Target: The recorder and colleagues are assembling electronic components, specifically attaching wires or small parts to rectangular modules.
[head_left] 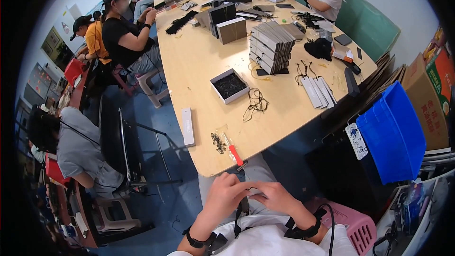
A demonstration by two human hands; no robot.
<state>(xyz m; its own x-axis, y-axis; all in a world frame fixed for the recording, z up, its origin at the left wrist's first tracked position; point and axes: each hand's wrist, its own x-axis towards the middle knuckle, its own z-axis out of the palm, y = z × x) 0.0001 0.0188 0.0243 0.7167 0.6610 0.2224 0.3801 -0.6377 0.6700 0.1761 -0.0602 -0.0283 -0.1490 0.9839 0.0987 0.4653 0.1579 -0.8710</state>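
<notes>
The left hand (223, 193) rises from the lower edge on a forearm slanting up to the right, its fingers curled inward and its thumb side turned toward the other. Its fingertips pinch 1 end of a small pale piece (256, 192), mostly covered by the fingers. The piece sits directly between the 2 hands, over the lap and just off the near edge of the counter (279, 118). The right hand (276, 196) comes in from the lower right, back upward, fingers bent and pointing left; it too is closed on the piece, fingertips nearly meeting those opposite.

On the counter, 1 long pale box (188, 127) lies along the left edge, near the near-left corner. Right of it are a tangle of thin black cords (218, 143) and a red-handled tool (234, 155), which points over the near edge, just beyond the hands. Farther back, an open white box (230, 86) holds small black pieces, with a loose black cord (256, 104) beside it. Narrow pale boxes (317, 92) with black cords lie toward the right edge.
</notes>
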